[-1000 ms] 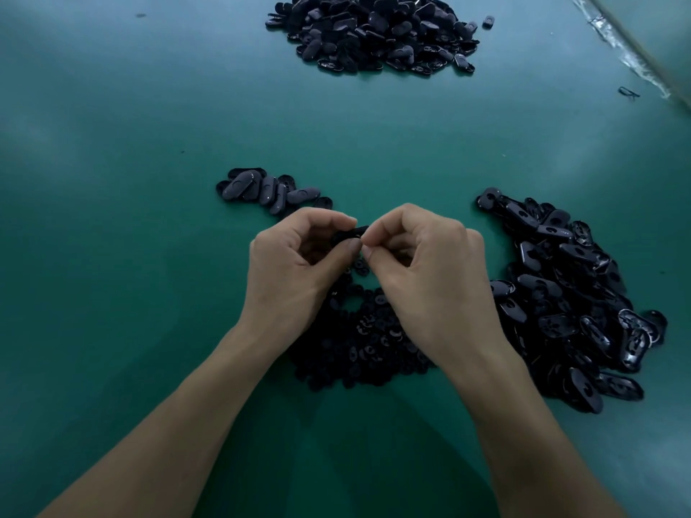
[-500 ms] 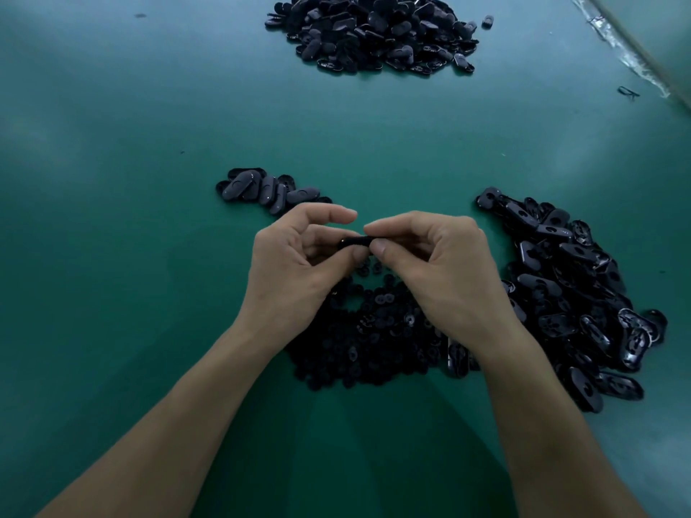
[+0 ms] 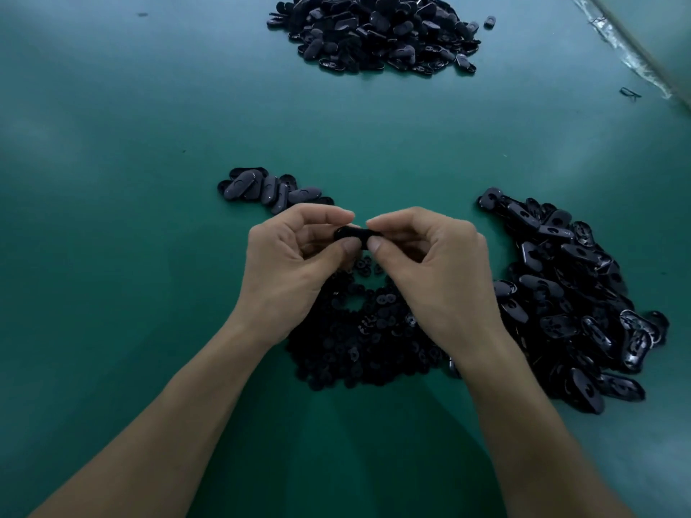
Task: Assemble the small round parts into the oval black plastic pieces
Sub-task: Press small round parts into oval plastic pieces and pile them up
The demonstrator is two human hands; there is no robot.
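Both hands meet above the middle of the green table. My left hand (image 3: pixel 295 263) and my right hand (image 3: pixel 430 267) each pinch one end of a single black oval piece (image 3: pixel 353 233) between thumb and forefinger, held level. Whether a round part sits in it is hidden by the fingers. Under the hands lies a heap of small round black parts (image 3: pixel 359 330). A pile of open oval shells (image 3: pixel 576 304) lies to the right.
A short row of oval pieces (image 3: pixel 269 188) lies just behind my left hand. A large heap of oval pieces (image 3: pixel 374 31) sits at the far edge of the green table (image 3: pixel 112 181). Clear plastic film (image 3: pixel 628 57) runs along the far right corner.
The hands have lifted slightly and spread apart, so the oval piece now shows level between both pinches; a second ago the fingertips were pressed close together over it.
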